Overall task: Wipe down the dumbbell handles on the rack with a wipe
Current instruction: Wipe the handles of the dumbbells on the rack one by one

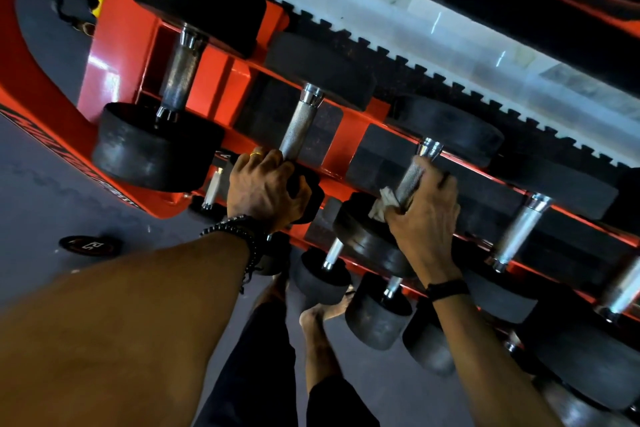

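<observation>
A red rack point(117, 31) holds several black dumbbells with knurled steel handles on its top tier. My right hand point(424, 215) grips the handle of the third dumbbell point(414, 172) from the left, with a white wipe point(382, 201) bunched between my fingers and the steel. My left hand point(265, 185) curls over the near black head of the second dumbbell, at the low end of its handle point(299, 125). The first dumbbell's darker handle point(180, 74) lies free at the left. A fourth handle point(523, 230) shows to the right.
Smaller dumbbells point(323, 276) sit on a lower tier near my legs and bare feet. A small black weight plate point(90, 245) lies on the grey floor at the left. A black toothed mat edge and pale floor point(398, 0) run behind the rack.
</observation>
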Motion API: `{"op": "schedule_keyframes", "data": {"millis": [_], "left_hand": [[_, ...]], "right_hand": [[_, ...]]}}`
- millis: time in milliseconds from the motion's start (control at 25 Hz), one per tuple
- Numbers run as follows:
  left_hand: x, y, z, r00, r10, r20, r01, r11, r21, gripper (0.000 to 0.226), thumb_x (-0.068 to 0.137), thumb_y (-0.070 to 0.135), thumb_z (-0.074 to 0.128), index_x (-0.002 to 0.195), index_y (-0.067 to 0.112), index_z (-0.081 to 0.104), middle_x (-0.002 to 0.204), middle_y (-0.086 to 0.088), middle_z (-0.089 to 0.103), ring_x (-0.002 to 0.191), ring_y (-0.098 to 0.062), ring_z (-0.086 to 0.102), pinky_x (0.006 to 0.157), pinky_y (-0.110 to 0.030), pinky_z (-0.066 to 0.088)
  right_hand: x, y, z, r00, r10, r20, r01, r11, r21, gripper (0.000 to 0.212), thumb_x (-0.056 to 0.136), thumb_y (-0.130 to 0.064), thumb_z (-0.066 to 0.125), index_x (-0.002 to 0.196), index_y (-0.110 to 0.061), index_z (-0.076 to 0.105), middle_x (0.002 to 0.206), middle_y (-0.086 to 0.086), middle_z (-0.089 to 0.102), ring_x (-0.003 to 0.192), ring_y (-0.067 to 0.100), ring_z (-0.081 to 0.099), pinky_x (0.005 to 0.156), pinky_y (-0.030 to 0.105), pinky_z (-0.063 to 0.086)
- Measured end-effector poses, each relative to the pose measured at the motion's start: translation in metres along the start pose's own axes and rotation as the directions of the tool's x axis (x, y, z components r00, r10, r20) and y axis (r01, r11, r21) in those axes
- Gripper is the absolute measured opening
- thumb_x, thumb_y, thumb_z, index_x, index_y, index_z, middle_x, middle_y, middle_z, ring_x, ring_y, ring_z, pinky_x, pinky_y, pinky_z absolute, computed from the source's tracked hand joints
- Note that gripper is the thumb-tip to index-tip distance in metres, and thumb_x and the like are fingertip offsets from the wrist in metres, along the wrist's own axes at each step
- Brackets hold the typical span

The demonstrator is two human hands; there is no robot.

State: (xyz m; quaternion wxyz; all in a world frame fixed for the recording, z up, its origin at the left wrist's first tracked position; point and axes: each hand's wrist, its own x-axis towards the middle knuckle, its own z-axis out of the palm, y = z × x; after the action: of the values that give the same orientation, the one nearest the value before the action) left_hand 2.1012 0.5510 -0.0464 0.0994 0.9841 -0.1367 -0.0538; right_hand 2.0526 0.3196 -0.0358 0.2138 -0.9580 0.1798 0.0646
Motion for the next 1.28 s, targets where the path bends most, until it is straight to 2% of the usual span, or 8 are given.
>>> {"op": "schedule_keyframes", "data": {"millis": [160, 280, 440, 640, 840, 1000, 1120, 1280], "left_hand": [[0.001, 0.001, 0.000, 1.000, -0.005, -0.012, 0.005, 1.000, -0.003, 0.039, 0.082, 0.040, 0.048, 0.068, 0.009, 0.067, 0.071, -0.009, 0.057, 0.073, -0.034, 0.057, 0.069, -0.039, 0.045], [0.000, 0.001, 0.001, 1.000, -0.006, -0.024, 0.006, 1.000, 0.006, 0.037, 0.082, 0.039, 0.050, 0.066, 0.009, 0.067, 0.070, -0.009, 0.057, 0.072, -0.034, 0.057, 0.068, -0.039, 0.045], [0.002, -0.001, 0.002, 1.000, 0.005, -0.013, -0.004, 1.000, 0.021, 0.038, 0.081, 0.040, 0.049, 0.068, 0.009, 0.067, 0.071, -0.009, 0.058, 0.073, -0.034, 0.057, 0.068, -0.039, 0.044], [0.000, 0.000, 0.001, 1.000, -0.001, -0.029, 0.001, 1.000, 0.001, 0.036, 0.080, 0.039, 0.051, 0.066, 0.009, 0.067, 0.069, -0.009, 0.057, 0.071, -0.035, 0.058, 0.066, -0.039, 0.045], [0.001, 0.000, 0.003, 1.000, 0.004, -0.027, -0.004, 1.000, 0.015, 0.035, 0.079, 0.038, 0.053, 0.068, 0.009, 0.068, 0.070, -0.010, 0.057, 0.072, -0.035, 0.057, 0.067, -0.040, 0.044], [0.001, -0.001, 0.003, 1.000, 0.007, -0.017, -0.006, 1.000, 0.008, 0.035, 0.080, 0.038, 0.053, 0.067, 0.009, 0.067, 0.070, -0.010, 0.057, 0.071, -0.035, 0.057, 0.067, -0.040, 0.044], [0.000, 0.000, 0.003, 0.999, 0.009, -0.032, -0.009, 1.000, 0.005, 0.034, 0.080, 0.037, 0.054, 0.067, 0.009, 0.067, 0.070, -0.010, 0.057, 0.072, -0.035, 0.057, 0.067, -0.040, 0.044], [0.001, 0.000, 0.002, 1.000, 0.007, -0.020, -0.007, 1.000, 0.000, 0.036, 0.081, 0.038, 0.052, 0.068, 0.008, 0.068, 0.071, -0.010, 0.058, 0.072, -0.035, 0.056, 0.067, -0.040, 0.045]], "right_hand": [[0.009, 0.000, -0.014, 0.893, -0.129, 0.432, 0.247, 0.941, -0.230, 0.026, 0.090, -0.023, 0.063, 0.114, -0.033, 0.067, 0.114, 0.001, 0.068, 0.107, 0.025, 0.064, 0.088, 0.037, 0.049], [0.021, 0.002, -0.016, 0.944, -0.227, 0.241, 0.272, 0.946, -0.176, 0.010, 0.090, -0.030, 0.062, 0.088, -0.023, 0.069, 0.087, 0.001, 0.072, 0.088, 0.025, 0.068, 0.069, 0.029, 0.046], [0.048, 0.018, -0.016, 0.983, -0.141, -0.117, 0.143, 0.990, 0.008, 0.014, 0.086, -0.030, 0.058, 0.085, -0.018, 0.065, 0.075, 0.007, 0.071, 0.070, 0.031, 0.067, 0.061, 0.038, 0.053], [-0.012, 0.016, -0.001, 0.995, 0.044, 0.087, -0.057, 0.987, 0.151, 0.007, 0.078, -0.018, 0.074, 0.075, -0.015, 0.069, 0.072, 0.004, 0.072, 0.062, 0.019, 0.065, 0.061, 0.027, 0.047], [0.038, 0.032, 0.002, 0.950, 0.279, -0.139, -0.191, 0.873, 0.450, 0.006, 0.073, -0.009, 0.069, 0.078, -0.010, 0.067, 0.073, 0.007, 0.072, 0.065, 0.021, 0.069, 0.065, 0.042, 0.058], [0.001, 0.027, 0.001, 0.972, 0.211, 0.105, -0.229, 0.948, 0.219, 0.012, 0.074, -0.009, 0.079, 0.071, -0.002, 0.070, 0.073, 0.016, 0.071, 0.062, 0.014, 0.061, 0.063, 0.015, 0.042], [0.007, 0.017, -0.017, 0.906, 0.272, 0.324, -0.307, 0.950, 0.060, 0.019, 0.083, -0.012, 0.068, 0.070, 0.003, 0.066, 0.073, 0.014, 0.064, 0.072, 0.019, 0.059, 0.073, 0.023, 0.041], [0.021, -0.007, -0.014, 0.761, 0.444, 0.474, -0.640, 0.633, 0.435, 0.029, 0.090, -0.034, 0.059, 0.078, -0.008, 0.058, 0.055, -0.002, 0.061, 0.062, 0.014, 0.062, 0.068, 0.027, 0.049]]}}
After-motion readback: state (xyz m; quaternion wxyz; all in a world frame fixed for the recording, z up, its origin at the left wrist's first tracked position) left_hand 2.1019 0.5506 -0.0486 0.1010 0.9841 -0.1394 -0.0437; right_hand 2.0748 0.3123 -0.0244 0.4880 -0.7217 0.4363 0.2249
